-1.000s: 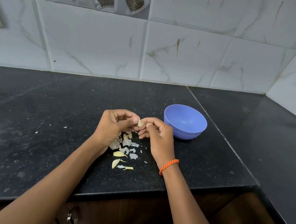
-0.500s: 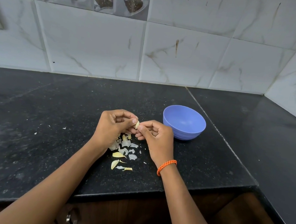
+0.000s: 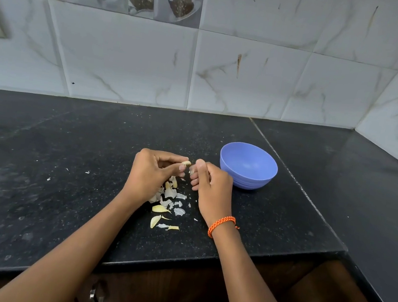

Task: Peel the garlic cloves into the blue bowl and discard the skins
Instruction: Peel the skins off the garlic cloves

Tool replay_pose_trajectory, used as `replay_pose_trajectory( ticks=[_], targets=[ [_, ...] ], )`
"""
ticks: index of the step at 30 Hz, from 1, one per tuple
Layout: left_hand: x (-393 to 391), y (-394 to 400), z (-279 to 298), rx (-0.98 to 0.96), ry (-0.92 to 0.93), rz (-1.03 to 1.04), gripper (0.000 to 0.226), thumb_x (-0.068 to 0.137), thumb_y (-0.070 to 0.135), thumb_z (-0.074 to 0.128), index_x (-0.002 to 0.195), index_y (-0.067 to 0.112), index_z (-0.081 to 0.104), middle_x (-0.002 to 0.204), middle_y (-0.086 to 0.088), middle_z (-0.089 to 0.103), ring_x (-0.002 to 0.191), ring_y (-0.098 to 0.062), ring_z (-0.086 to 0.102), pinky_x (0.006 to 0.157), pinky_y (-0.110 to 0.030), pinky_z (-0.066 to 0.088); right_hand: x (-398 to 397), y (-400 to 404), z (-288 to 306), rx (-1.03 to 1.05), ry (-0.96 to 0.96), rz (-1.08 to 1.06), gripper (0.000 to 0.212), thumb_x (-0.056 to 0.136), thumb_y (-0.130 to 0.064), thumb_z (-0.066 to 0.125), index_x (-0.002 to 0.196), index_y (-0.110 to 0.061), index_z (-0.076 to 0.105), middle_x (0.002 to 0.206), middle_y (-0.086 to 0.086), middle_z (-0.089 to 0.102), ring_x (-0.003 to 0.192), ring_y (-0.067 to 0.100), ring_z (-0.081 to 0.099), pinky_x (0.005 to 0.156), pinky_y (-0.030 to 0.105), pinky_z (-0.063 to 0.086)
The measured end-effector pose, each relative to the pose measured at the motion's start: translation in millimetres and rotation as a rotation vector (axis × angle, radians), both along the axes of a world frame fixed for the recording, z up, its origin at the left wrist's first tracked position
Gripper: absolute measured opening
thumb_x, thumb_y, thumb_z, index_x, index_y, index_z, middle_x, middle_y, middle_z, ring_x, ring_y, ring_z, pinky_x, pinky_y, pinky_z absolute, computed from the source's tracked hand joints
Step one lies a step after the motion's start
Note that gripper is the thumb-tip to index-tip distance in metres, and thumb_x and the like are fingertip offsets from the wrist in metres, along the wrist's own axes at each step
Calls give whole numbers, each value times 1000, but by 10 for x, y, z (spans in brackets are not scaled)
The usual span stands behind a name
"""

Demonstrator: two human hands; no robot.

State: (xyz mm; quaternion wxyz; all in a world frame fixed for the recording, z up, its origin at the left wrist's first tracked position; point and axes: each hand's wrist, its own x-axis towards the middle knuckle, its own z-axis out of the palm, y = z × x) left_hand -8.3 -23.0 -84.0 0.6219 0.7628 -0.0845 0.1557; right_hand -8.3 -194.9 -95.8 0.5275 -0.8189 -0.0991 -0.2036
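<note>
My left hand (image 3: 150,173) pinches a small pale garlic clove (image 3: 186,163) between thumb and fingers above the black counter. Just to its right, my right hand (image 3: 209,186), with an orange bracelet at the wrist, has its fingers curled and pinches what looks like a thin strip of skin (image 3: 191,170) beside the clove. A pile of white skins and yellowish garlic pieces (image 3: 169,201) lies on the counter below the hands. The blue bowl (image 3: 248,165) stands to the right of my right hand; I see nothing inside it.
The black stone counter (image 3: 63,171) runs left and wraps round to the right along a tiled wall. Tiny skin flecks (image 3: 67,170) lie to the left. The counter's front edge sits just below the pile, with a dark cabinet and a metal handle (image 3: 95,294) under it.
My two hands have drawn a little apart, the right one pulling away from the clove that the left hand holds. The bowl and the skin pile have not moved.
</note>
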Motion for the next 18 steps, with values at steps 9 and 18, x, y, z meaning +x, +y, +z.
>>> replay_pose_trajectory(
  ticks=[9, 18],
  targets=[
    [-44, -27, 33, 128, -86, 72, 9, 91, 13, 85, 99, 10, 86, 88, 3, 83, 76, -13, 81, 80, -39, 68, -46, -39, 67, -22, -126, 17, 17, 97, -8, 72, 107, -20, 79, 101, -4, 72, 91, 8, 68, 71, 13, 53],
    [-48, -31, 30, 129, -105, 6, 9, 95, 10, 81, 103, 12, 85, 94, 6, 83, 89, -11, 81, 85, -36, 67, -45, -15, 42, -8, -109, 70, 9, 95, -21, 82, 100, -15, 80, 88, -8, 78, 84, 6, 75, 74, 22, 63]
  ],
)
